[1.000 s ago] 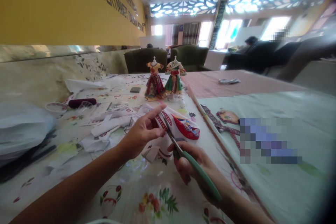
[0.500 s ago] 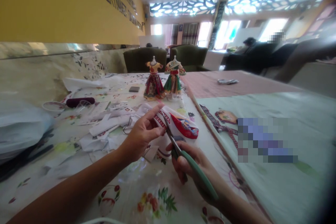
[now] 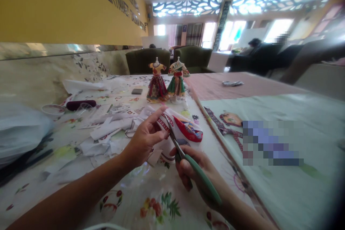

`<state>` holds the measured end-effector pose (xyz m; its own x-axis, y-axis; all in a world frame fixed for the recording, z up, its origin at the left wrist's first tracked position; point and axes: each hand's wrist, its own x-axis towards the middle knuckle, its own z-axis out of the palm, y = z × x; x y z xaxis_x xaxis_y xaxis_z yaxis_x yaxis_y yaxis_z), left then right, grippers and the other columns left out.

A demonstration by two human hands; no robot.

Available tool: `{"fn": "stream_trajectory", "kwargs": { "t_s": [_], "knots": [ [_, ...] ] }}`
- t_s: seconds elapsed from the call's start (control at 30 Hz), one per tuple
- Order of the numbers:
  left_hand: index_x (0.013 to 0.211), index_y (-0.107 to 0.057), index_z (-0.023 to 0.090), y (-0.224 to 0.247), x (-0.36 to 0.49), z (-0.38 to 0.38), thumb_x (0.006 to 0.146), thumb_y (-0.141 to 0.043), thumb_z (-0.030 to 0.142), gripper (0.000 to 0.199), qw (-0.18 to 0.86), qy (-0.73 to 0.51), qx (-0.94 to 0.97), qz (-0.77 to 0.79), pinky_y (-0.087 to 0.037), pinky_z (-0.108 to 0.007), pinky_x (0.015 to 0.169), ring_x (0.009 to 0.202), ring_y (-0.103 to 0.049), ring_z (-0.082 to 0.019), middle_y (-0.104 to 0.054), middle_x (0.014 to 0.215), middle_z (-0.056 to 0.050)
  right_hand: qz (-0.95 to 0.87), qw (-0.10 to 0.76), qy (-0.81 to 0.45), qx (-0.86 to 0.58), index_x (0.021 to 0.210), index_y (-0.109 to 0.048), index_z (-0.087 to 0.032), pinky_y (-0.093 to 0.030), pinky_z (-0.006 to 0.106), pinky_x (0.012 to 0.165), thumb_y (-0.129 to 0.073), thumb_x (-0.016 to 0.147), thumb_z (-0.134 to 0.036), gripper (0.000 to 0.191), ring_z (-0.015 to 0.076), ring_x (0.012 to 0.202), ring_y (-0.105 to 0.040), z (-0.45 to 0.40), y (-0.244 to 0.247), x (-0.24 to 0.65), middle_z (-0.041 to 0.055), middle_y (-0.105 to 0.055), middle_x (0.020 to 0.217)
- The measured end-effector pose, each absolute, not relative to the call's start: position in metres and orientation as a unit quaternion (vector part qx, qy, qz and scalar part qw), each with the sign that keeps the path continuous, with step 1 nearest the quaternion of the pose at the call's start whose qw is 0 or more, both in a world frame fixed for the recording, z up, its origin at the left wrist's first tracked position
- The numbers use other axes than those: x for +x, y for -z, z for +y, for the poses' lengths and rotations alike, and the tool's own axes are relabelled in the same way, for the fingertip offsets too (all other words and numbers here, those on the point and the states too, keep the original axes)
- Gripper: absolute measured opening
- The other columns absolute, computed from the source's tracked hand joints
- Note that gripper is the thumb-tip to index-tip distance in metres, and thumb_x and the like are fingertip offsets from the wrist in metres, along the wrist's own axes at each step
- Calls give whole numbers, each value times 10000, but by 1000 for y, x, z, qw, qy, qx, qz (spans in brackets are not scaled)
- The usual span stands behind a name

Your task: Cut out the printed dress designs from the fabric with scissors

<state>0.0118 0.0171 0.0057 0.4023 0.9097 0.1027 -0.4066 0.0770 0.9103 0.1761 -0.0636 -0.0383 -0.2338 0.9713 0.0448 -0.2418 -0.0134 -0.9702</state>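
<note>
My left hand pinches a white cloth that bears a red patterned strip and a red and blue printed shape. Green-handled scissors are gripped in my right hand, their blades pointing up and left onto the cloth beside my left fingertips. The blades lie along the edge of the red strip. Beyond the hands stand two small dress forms, one in a yellow top and dark red skirt, the other in a green skirt.
White scraps lie left of my hands, with a dark purple cylinder behind them. A plastic bag is at the far left. Patterned trims lie on the right. Green chairs and a person are farther back.
The scissor blades have closed somewhat over the red strip. The whole view has shifted slightly; both hands keep nearly the same place.
</note>
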Motion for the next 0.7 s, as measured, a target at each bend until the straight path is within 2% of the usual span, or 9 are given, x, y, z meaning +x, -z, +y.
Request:
{"fn": "stream_trajectory", "kwargs": {
  "t_s": [0.2, 0.4, 0.7],
  "knots": [
    [1462, -534, 221, -6, 13, 17, 689, -814, 142, 826, 682, -485, 480, 262, -471, -244, 788, 820, -607, -117, -731, 993, -35, -489, 499, -609, -376, 944, -616, -159, -286, 167, 371, -735, 785, -661, 540, 42, 385, -376, -66, 38, 174, -85, -442, 578],
    [1452, -545, 245, -5, 12, 18, 697, -802, 137, 805, 683, -482, 487, 253, -477, -260, 807, 847, -627, -136, -732, 999, -29, -482, 499, -609, -384, 946, -611, -168, -292, 170, 363, -736, 778, -664, 538, 47, 375, -377, -67, 37, 173, -88, -436, 568],
    [1470, -522, 240, -11, 4, 24, 695, -805, 115, 834, 687, -448, 514, 252, -486, -275, 853, 938, -644, -162, -737, 1073, -56, -521, 478, -604, -369, 1004, -622, -154, -345, 211, 460, -737, 737, -708, 625, 81, 501, -411, -64, 25, 179, -53, -470, 653]
  ]
}}
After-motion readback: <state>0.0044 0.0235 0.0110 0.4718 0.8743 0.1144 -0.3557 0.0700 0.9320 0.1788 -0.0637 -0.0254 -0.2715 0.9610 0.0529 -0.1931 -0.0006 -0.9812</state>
